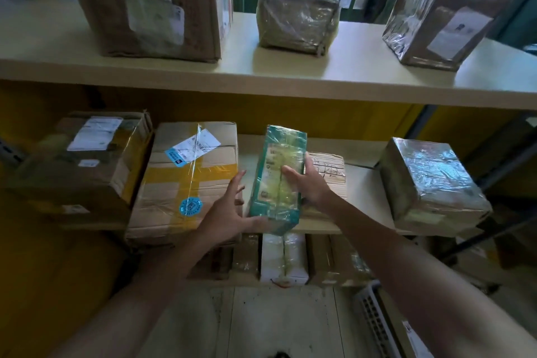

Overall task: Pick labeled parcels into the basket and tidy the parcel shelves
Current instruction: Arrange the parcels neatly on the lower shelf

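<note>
- The green parcel (276,171), wrapped in clear film, is held tilted in front of the middle shelf (363,183), its lower end out past the shelf's front edge
- The right hand (311,183) has its grip clamped on the parcel's right side, thumb across the front face and fingers behind
- The left hand (229,209) has its grip apart: fingers straight and spread, thumb under the parcel's lower end
- Just left of the parcel lies a yellow-taped carton (186,183) with blue stickers; further left sits a brown box (84,160) with a white label
- Behind the right hand lies a flat tan parcel (331,171) with handwriting; well to the right stands a film-wrapped box (430,183)
- The top shelf (261,78) carries a large carton (151,6), a wrapped bundle (296,14) and a tilted labelled parcel (441,20), set well apart
- Below, white packets (283,259) stand among brown ones
- A slotted grey plastic edge (374,320) shows at the lower right
</note>
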{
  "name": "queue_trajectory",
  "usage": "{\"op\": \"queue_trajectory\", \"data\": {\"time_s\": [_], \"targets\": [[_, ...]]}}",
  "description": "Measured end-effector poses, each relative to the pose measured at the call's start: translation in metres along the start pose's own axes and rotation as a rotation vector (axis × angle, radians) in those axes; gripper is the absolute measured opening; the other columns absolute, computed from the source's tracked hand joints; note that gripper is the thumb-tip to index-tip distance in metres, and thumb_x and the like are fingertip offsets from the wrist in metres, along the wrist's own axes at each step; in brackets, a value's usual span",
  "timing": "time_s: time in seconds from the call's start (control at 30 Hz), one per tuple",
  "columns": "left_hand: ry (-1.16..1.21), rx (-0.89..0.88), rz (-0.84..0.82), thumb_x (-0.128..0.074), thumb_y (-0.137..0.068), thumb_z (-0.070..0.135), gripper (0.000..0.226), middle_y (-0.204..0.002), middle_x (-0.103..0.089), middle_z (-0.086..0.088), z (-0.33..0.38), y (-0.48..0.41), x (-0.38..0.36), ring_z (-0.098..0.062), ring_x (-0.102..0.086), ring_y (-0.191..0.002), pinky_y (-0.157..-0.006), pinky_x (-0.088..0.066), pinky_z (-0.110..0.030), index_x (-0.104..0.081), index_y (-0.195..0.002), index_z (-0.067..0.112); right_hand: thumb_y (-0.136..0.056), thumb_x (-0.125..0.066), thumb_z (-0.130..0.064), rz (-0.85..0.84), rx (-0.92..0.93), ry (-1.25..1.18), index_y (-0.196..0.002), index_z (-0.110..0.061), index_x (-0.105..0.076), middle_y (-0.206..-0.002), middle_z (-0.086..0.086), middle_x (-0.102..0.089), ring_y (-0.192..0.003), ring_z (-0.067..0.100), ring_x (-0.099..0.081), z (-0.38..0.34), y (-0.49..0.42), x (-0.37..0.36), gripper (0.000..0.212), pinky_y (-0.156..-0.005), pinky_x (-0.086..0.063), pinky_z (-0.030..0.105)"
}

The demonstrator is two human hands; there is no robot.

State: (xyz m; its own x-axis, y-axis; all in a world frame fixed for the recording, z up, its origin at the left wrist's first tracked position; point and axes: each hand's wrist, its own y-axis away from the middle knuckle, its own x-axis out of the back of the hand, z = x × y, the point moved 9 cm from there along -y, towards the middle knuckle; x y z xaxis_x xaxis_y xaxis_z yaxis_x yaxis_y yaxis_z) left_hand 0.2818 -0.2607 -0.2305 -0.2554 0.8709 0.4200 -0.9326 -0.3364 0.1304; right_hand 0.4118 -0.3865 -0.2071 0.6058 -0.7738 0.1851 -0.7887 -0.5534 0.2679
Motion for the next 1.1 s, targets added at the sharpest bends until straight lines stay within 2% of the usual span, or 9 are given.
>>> {"op": "queue_trajectory", "data": {"time_s": [0.13,0.23,0.3,0.4,0.6,0.73,0.87,0.97,1.1], "targets": [[-0.524,-0.144,-0.062,-0.069,-0.071,0.049,0.093,-0.147,-0.036,0.002,-0.017,0.018,-0.017,-0.019,-0.034,-0.132,-0.111,-0.026,-0.050,0.000,-0.132,0.059,-0.087,-0.061,-0.017,-0.008,-0.018,0.065,-0.149,-0.032,-0.004,-0.142,0.016,-0.043,-0.099,0.028,-0.063,0.025,-0.007,-0.015,0.085,-0.074,-0.058,0.047],[-0.733,-0.116,-0.052,-0.059,-0.079,0.051,0.089,-0.153,-0.023,0.005,-0.026,0.017,-0.013,-0.021,-0.013,-0.142,-0.111,-0.003,-0.061,0.009,-0.137,0.050,-0.088,-0.059,-0.017,-0.054,-0.023,0.085,-0.148,-0.035,-0.008,-0.151,0.012,-0.029,-0.090,0.016,-0.059,0.030,-0.013,-0.027,0.080,-0.061,-0.057,0.029],[-0.760,-0.091,-0.060,-0.055,-0.081,0.052,0.088,-0.154,-0.019,0.007,-0.024,0.014,-0.013,-0.023,-0.008,-0.143,-0.109,0.000,-0.064,0.012,-0.138,0.049,-0.090,-0.057,-0.019,-0.026,-0.019,0.131,-0.148,-0.033,-0.010,-0.149,0.011,-0.032,-0.085,0.013,-0.058,0.027,-0.021,-0.027,0.076,-0.056,-0.054,0.024],[-0.756,-0.063,-0.068,-0.054,-0.081,0.053,0.088,-0.155,-0.017,0.006,-0.025,0.010,-0.015,-0.024,-0.006,-0.143,-0.108,0.001,-0.065,0.011,-0.140,0.045,-0.092,-0.053,-0.018,0.110,0.025,0.201,-0.148,-0.027,-0.015,-0.138,0.013,-0.046,-0.088,0.014,-0.058,0.020,-0.027,-0.026,0.069,-0.066,-0.058,0.029],[-0.737,-0.054,-0.007,-0.055,-0.083,0.042,0.079,-0.152,-0.025,0.001,-0.027,0.011,-0.003,-0.024,-0.016,-0.141,-0.108,-0.014,-0.065,-0.003,-0.143,0.043,-0.097,-0.046,-0.020,0.089,0.080,0.302,-0.148,-0.021,-0.017,-0.134,0.014,-0.050,-0.067,-0.001,-0.049,0.011,-0.038,-0.045,0.059,-0.040,-0.040,0.005],[-0.765,-0.078,0.089,-0.057,-0.082,0.033,0.066,-0.146,-0.033,-0.005,-0.013,0.003,0.002,-0.027,-0.027,-0.135,-0.107,-0.027,-0.056,-0.025,-0.139,0.038,-0.099,-0.038,-0.027,0.049,0.136,0.337,-0.148,-0.025,-0.014,-0.133,0.015,-0.045,-0.093,0.015,-0.056,0.013,-0.034,-0.048,0.055,-0.067,-0.051,0.019],[-0.801,-0.142,0.287,-0.060,-0.081,0.025,0.055,-0.147,-0.033,-0.011,0.024,-0.003,-0.004,-0.030,-0.022,-0.137,-0.112,-0.023,-0.049,-0.042,-0.132,0.019,-0.095,-0.045,-0.036,0.086,0.257,0.544,-0.148,-0.024,-0.016,-0.144,0.010,-0.038,-0.126,0.022,-0.041,0.008,-0.031,-0.016,0.062,-0.102,-0.040,0.038],[-0.723,-0.332,0.322,-0.063,-0.077,0.012,0.049,-0.139,-0.043,-0.012,0.065,-0.013,-0.031,-0.030,-0.034,-0.131,-0.107,-0.028,-0.042,-0.051,-0.124,0.014,-0.088,-0.057,-0.040,0.149,0.321,0.704,-0.147,-0.023,-0.023,-0.146,0.011,-0.038,-0.131,0.027,-0.038,0.007,-0.036,0.040,0.070,-0.106,-0.036,0.040],[-0.621,-0.413,0.207,-0.058,-0.078,0.007,0.050,-0.139,-0.044,-0.009,0.081,-0.021,-0.091,-0.024,-0.035,-0.131,-0.106,-0.022,-0.026,-0.050,-0.127,0.014,-0.078,-0.068,-0.047,0.051,0.171,0.919,-0.147,-0.029,-0.024,-0.152,0.012,-0.026,-0.135,0.031,-0.029,0.052,-0.036,0.101,0.083,-0.108,-0.030,0.040]]}}
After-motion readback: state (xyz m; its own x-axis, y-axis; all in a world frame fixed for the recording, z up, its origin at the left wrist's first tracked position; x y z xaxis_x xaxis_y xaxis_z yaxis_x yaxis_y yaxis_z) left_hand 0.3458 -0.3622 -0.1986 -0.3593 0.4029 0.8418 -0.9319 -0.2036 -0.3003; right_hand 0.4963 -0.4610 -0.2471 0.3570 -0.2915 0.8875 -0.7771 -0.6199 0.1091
